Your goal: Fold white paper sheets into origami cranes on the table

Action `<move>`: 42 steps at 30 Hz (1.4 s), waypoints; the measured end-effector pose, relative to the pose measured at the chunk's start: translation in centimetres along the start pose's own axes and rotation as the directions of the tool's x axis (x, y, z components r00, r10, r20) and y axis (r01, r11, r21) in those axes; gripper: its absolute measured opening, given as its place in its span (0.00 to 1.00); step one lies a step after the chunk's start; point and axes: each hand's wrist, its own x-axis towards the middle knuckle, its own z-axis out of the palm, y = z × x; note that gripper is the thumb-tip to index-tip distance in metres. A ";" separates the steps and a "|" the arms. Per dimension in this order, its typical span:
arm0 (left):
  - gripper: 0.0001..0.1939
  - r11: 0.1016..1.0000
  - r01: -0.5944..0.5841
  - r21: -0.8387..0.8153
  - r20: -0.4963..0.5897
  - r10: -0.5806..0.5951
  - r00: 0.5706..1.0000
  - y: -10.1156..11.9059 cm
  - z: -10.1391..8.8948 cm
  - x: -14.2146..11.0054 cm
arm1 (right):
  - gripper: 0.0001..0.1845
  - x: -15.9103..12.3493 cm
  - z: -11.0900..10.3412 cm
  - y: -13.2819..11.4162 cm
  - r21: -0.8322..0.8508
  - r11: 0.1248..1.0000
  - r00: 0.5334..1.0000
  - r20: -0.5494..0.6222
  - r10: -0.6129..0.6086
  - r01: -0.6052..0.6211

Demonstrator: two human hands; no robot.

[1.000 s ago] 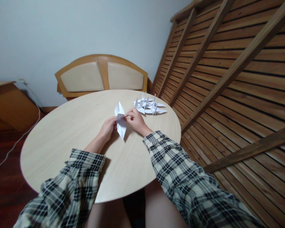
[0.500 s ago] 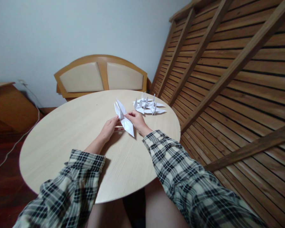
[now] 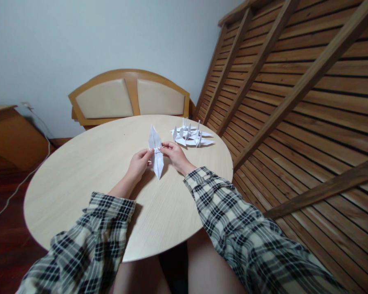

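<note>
A white folded paper (image 3: 157, 165), long and pointed at both ends, is held between my two hands above the round table. My left hand (image 3: 139, 164) pinches its left side near the middle, thumb on top. From the right, my right hand (image 3: 175, 155) grips the same middle part with thumb and fingertips. The undersides of the fingers are partly hidden by the paper. Beyond my right hand, several white paper cranes (image 3: 198, 140) stand close together on the table, wings spread.
The pale round table (image 3: 79, 175) has its near edge over my legs. Behind it stands a wooden headboard (image 3: 135, 94) with cream panels. A slatted wooden frame (image 3: 294, 94) leans along the right. At left are a wooden cabinet (image 3: 15, 136) and a white cable (image 3: 16, 192).
The folded paper has turned from a slant to nearly upright in view, its lower tip swinging left. My hands have shifted only slightly. The cranes stay put.
</note>
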 end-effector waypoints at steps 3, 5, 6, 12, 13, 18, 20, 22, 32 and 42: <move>0.18 0.994 -0.102 0.025 -0.114 0.104 0.988 -0.3 -0.3 0.3 | 0.12 -0.3 0.4 -0.1 -0.016 1.000 1.000 0.022 0.009 -0.009; 0.16 0.977 -0.199 0.075 -0.140 0.208 0.968 -0.5 -0.5 0.5 | 0.13 -0.6 0.6 -0.2 -0.020 1.000 0.999 0.046 0.023 -0.022; 0.14 0.962 -0.248 0.117 -0.126 0.262 0.957 -0.5 -0.6 0.5 | 0.13 -0.8 0.8 -0.3 -0.020 1.000 0.998 0.057 0.024 -0.023; 0.08 0.887 -0.329 0.323 0.013 0.343 0.939 0.0 -0.3 0.1 | 0.15 -0.8 0.9 -0.4 -0.010 0.999 0.995 0.081 -0.051 0.052; 0.09 0.893 -0.319 0.317 0.026 0.328 0.944 0.1 -0.2 0.0 | 0.14 -0.8 0.9 -0.4 -0.021 0.998 0.995 0.079 -0.065 0.067; 0.12 0.933 -0.267 0.243 -0.008 0.277 0.961 0.1 0.0 -0.3 | 0.04 -1.1 1.2 -0.5 -0.178 0.967 0.975 0.158 -0.155 0.182; 0.11 0.947 -0.256 0.192 -0.023 0.265 0.964 -0.2 -0.1 -0.1 | 0.08 -1.3 1.2 -0.4 -0.253 0.937 0.959 0.211 -0.189 0.240; 0.10 0.950 -0.259 0.177 -0.050 0.271 0.961 -0.6 -0.3 0.2 | 0.09 -1.5 1.2 -0.4 -0.316 0.905 0.945 0.252 -0.211 0.286; 0.08 0.989 -0.001 -0.148 -0.125 -0.018 0.992 -1.6 -0.2 0.8 | 0.19 -1.3 0.2 -0.5 -0.591 0.667 0.890 0.334 -0.310 0.454; 0.05 0.907 0.226 -0.356 -0.019 -0.249 0.968 0.2 0.9 0.0 | 0.08 -1.1 -0.3 -0.4 -0.633 0.618 0.884 0.312 -0.348 0.467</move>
